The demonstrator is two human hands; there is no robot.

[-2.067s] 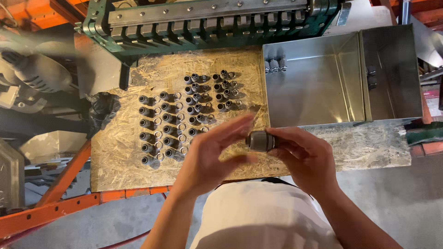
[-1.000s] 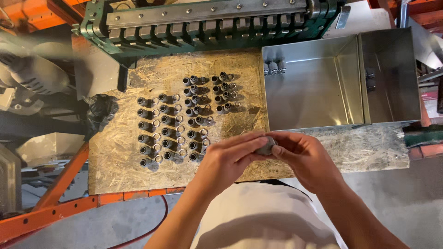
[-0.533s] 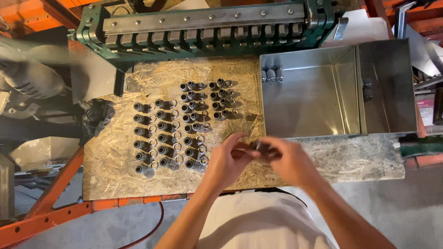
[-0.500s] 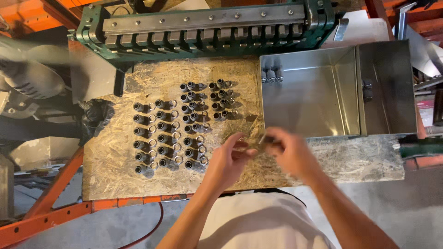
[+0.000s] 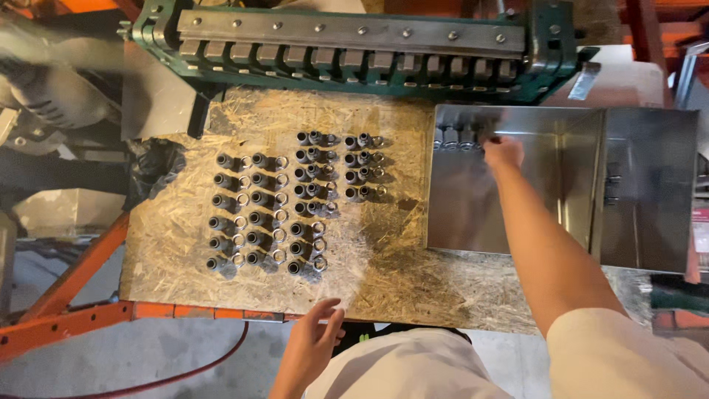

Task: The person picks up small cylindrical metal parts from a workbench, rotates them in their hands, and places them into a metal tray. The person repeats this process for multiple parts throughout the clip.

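Your right hand (image 5: 504,153) pinches a small grey metal fitting (image 5: 490,140) at the shiny steel tray (image 5: 517,214)'s far-left corner beside three already placed fittings (image 5: 452,137) — rows of dark fittings and rings (image 5: 284,203) left of the tray remain, left hand (image 5: 312,343) spread, empty.

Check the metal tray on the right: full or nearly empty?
Nearly empty. The metal tray shows bare floor; only a few small fittings stand in its far-left corner, where the right hand reaches.

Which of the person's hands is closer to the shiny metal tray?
Right. The right hand reaches over the metal tray, at its far corner beside a few small fittings. The left hand hovers at the near edge of the chipboard, well apart from the tray.
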